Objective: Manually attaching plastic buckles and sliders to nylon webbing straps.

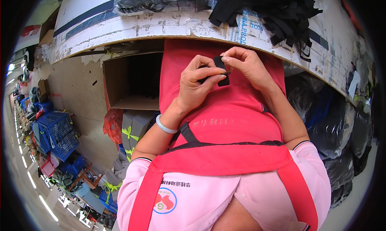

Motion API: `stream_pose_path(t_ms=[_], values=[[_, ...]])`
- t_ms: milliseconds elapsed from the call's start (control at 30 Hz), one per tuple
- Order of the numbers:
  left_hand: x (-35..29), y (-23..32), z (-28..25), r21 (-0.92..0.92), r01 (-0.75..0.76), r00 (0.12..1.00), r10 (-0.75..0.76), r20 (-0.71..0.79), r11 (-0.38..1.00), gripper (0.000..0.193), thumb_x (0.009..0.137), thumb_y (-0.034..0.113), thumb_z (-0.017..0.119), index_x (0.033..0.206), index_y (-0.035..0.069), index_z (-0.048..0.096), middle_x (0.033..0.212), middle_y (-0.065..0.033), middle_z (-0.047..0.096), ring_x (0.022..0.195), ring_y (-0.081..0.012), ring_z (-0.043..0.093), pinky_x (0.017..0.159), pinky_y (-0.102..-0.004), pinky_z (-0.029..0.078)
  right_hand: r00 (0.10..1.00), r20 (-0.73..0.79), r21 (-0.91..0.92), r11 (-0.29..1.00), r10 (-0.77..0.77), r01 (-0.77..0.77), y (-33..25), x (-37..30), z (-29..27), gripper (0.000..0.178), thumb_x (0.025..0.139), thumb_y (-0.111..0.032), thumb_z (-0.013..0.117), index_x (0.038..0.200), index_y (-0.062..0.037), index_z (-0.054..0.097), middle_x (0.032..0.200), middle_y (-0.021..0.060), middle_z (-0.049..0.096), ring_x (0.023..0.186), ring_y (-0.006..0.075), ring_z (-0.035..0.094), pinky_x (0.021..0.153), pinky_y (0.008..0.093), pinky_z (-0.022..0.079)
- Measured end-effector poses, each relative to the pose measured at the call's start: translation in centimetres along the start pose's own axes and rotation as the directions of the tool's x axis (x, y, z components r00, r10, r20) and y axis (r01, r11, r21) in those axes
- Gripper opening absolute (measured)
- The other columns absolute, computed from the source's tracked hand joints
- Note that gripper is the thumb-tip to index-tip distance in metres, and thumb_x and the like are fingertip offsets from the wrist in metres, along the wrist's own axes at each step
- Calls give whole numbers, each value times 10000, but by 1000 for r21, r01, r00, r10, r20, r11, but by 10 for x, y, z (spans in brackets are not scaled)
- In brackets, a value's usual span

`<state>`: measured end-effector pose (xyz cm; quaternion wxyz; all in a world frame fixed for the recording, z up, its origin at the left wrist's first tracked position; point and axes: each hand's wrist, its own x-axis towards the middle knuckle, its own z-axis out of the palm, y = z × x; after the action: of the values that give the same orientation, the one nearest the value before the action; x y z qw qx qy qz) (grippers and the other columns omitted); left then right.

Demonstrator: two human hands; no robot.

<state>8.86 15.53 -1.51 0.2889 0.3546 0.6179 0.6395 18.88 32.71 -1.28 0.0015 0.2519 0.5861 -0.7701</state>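
Note:
Above my lap, in front of a red apron (225,118), both hands work close together on a black fabric strip (219,63). My left hand (201,76) is closed, pinching the strip's lower part between thumb and fingers; more black material shows inside its grip. The thumb and forefinger of my right hand (245,64) pinch the strip's upper end. A short black end hangs down just below the left fingertips. On the table beyond lies a heap of similar black strips (277,10), some drooping over its edge.
A worn white tabletop (161,28) curves across the front, carrying a clear plastic bag of black pieces (161,2). Beneath it stands an open cardboard box (132,80). Black plastic bags (329,122) crowd the right side. A blue crate (58,134) and a red plastic bag (113,125) are at left.

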Motion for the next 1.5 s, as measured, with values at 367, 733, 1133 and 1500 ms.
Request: stream_pose_path(t_ms=[367, 733, 1133, 1500], values=[[-4, 1, -2, -416, 379, 902, -430, -33, 826, 214, 972, 126, 548, 1112, -17, 624, 847, -46, 579, 613, -97, 591, 465, -198, 476, 930, -273, 96, 955, -247, 282, -10, 17, 4, 117, 891, -61, 650, 977, -41, 574, 887, 22, 623, 755, 71, 601, 673, 205, 513], [-3, -25, -2, -530, 424, 872, -489, 21, 734, 415, 1037, 329, 392, 1324, 36, 457, 732, -65, 571, 498, -115, 540, 379, -216, 412, 973, 103, -541, 810, -205, 227, -27, 19, 39, 246, 894, -168, 637, 1059, 12, 619, 764, 54, 643, 705, 110, 609, 657, 272, 490], [4, -33, -9, -687, 523, 779, -610, 144, 505, 197, 970, 214, 567, 1099, 72, 523, 740, -49, 596, 540, -121, 576, 400, -225, 420, 994, 104, -63, 998, 34, -28, 4, 10, 27, 114, 930, -113, 609, 971, -8, 592, 811, 24, 637, 680, 68, 582, 625, 207, 488], [19, -35, -20, -655, 559, 810, -502, 302, 509, 108, 907, 114, 613, 883, 40, 538, 995, -190, 675, 727, -207, 696, 476, -272, 543, 738, 201, -960, 20, -644, 279, -38, 79, -35, 395, 799, -338, 698, 1148, -162, 639, 1261, 47, 526, 1233, 269, 429, 1017, 407, 323]])
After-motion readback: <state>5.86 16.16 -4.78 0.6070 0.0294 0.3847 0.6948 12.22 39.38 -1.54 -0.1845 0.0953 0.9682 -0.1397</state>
